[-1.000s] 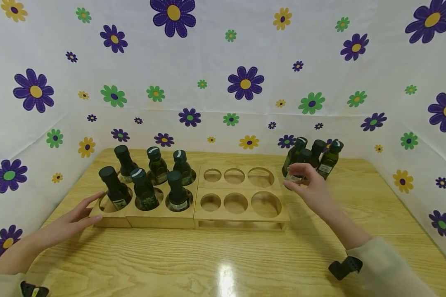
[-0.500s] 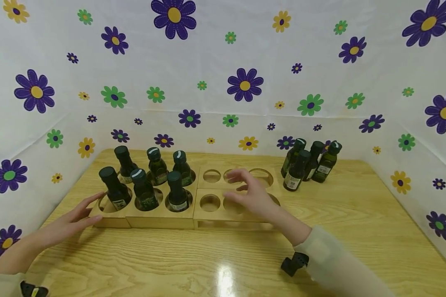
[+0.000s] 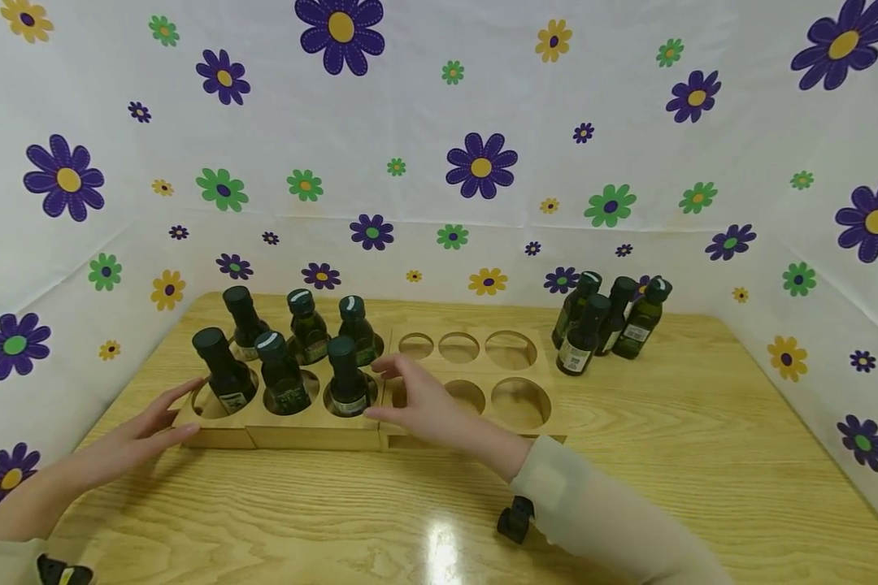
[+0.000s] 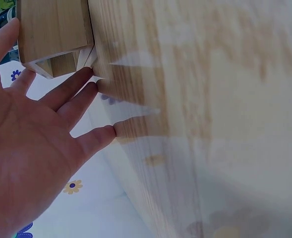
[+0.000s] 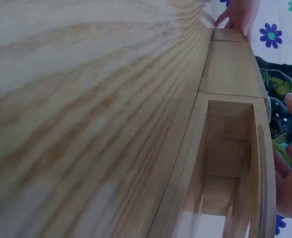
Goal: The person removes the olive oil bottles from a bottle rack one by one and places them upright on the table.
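Little room, perhaps: right hand, bottle

Left hand, fingers extended, touching left end of rectangular light-wood rack with round holes. Six dark-green capped bottles in its left half, two rows of three. Right hand, thumb and fingers parted, beside front-row bottle nearest rack's middle; contact unclear. Four dark-green labelled bottles grouped on pale wood-grain tabletop, back right. Flower-printed white cloth behind.
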{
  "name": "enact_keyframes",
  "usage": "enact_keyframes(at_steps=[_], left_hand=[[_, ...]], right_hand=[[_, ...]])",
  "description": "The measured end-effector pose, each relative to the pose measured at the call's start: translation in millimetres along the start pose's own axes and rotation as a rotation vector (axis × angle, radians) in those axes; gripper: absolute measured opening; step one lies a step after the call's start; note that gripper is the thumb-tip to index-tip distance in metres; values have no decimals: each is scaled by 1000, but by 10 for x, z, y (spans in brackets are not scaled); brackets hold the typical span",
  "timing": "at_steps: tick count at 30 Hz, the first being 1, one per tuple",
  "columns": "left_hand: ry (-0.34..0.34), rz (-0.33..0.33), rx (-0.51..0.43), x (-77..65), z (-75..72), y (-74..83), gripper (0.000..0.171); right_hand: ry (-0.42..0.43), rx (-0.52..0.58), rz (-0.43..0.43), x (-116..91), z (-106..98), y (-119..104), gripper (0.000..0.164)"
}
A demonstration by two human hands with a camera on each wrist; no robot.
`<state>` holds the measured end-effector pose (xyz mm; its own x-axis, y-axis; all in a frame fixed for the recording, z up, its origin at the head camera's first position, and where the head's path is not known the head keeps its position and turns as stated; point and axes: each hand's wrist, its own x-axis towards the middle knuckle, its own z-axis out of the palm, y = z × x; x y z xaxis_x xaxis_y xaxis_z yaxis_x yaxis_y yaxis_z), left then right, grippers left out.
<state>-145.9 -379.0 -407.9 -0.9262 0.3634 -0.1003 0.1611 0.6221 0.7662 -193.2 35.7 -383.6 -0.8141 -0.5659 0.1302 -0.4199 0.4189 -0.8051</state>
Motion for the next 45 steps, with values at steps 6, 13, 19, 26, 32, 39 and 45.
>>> enact_keyframes(at_steps=[6, 13, 19, 26, 32, 39, 45], left_hand=[[-1, 14, -8, 14, 1, -38, 66], [-5, 14, -6, 21, 2, -35, 66], [-11, 6, -9, 15, -1, -29, 67], [-13, -8, -12, 12, 6, -33, 67], [-11, -17, -8, 21, 4, -31, 67], [-5, -1, -10, 18, -1, -22, 67], [2, 15, -10, 15, 3, -32, 67]], right_hand=[[9, -49, -19, 128, 89, -46, 60], [6, -113, -7, 208, 156, -31, 63], [2, -165, -30, 228, 197, -38, 65], [27, -208, -81, 253, 234, -29, 59], [43, -202, -85, 250, 234, -25, 56], [52, -160, -72, 241, 230, -12, 57], [81, -75, -58, 216, 220, -20, 56]])
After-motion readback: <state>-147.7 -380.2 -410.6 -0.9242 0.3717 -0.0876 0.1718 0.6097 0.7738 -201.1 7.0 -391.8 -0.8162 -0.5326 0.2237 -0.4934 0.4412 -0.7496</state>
